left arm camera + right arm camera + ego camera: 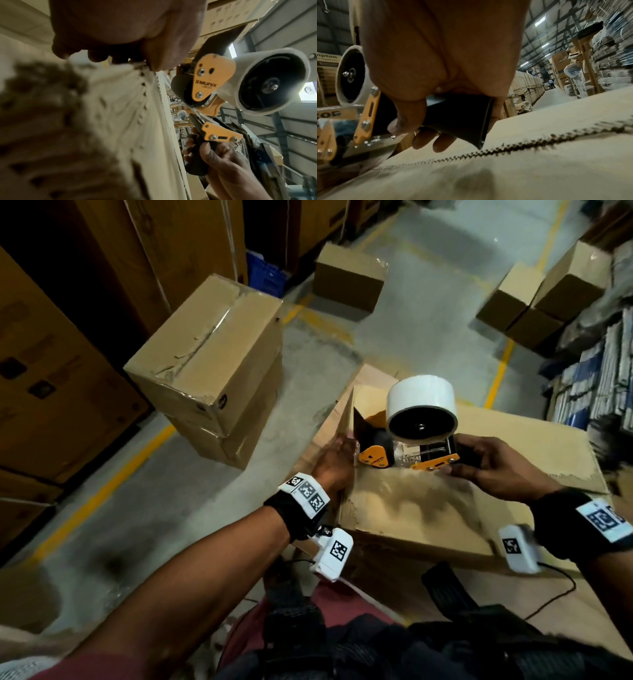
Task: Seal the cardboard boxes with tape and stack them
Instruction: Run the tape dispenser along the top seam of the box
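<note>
left hand (pixel 334 463): fingers curled, gripping | right hand (pixel 496 465): fingers wrapped, gripping

Open cardboard box (pixel 411 508) directly ahead, brown, plain; near flap folded down across top, torn corrugated edge showing; left flap (pixel 346 419) standing upright. Tape dispenser (pixel 407 446) held over open gap of box: orange side plates, black handle, steel spring, large white tape roll (pixel 422 408) on black hub, roll uppermost. Two sealed boxes (pixel 212 364) stacked on floor at left, clear tape along top seam, upper one set askew. More closed boxes (pixel 349 280) farther back on floor.
</note>
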Demonstrator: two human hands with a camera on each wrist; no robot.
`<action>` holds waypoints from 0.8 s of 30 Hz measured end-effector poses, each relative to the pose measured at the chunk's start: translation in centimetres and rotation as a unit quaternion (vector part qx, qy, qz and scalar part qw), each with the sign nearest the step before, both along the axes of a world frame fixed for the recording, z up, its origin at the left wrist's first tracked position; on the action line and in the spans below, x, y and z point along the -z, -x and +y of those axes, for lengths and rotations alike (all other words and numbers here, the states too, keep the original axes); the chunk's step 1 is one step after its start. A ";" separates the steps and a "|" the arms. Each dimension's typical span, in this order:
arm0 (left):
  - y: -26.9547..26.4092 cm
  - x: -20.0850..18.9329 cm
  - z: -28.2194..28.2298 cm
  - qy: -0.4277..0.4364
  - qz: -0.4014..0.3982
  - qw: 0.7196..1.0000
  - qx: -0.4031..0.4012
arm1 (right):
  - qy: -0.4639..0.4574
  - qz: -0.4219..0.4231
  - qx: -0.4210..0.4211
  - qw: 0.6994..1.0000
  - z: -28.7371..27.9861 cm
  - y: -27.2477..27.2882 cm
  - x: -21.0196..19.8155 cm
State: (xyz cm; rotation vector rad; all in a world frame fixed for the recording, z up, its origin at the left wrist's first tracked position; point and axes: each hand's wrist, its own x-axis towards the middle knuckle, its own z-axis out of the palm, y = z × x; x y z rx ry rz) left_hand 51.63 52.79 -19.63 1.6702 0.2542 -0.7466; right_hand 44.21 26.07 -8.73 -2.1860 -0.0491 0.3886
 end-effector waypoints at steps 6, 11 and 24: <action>0.2 -2.1 0.5 -0.048 -0.104 0.992 0.047 | -0.010 0.001 0.054 0.998 -4.9 2.1 -2.7; 0.5 -2.2 0.4 -0.045 -0.117 0.992 0.029 | 0.008 0.016 0.082 0.996 -8.7 4.2 -3.5; 0.8 -2.4 0.2 -0.184 -0.123 0.974 0.053 | 0.056 0.018 0.058 0.997 -9.5 4.7 -0.9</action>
